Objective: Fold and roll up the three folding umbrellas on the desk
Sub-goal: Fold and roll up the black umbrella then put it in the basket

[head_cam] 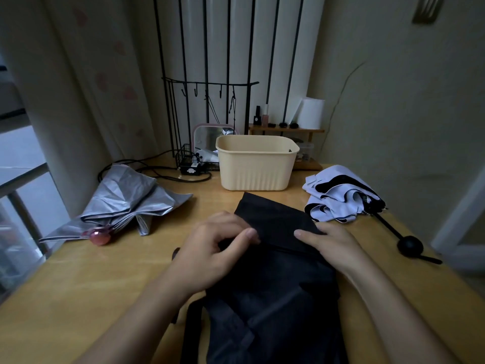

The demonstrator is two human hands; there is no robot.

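A black folding umbrella lies loose on the wooden desk in front of me, its cloth spread from the near edge toward the basket. My left hand pinches a fold of its cloth near the middle. My right hand grips the same fold from the right side. A silver umbrella with a pink handle lies crumpled at the left. A white-and-black umbrella with a black ball handle lies at the right.
A cream plastic basket stands behind the black umbrella. Further back are a black wire rack, cables, a small mirror and a wooden shelf with bottles. A window is at the left, a wall at the right.
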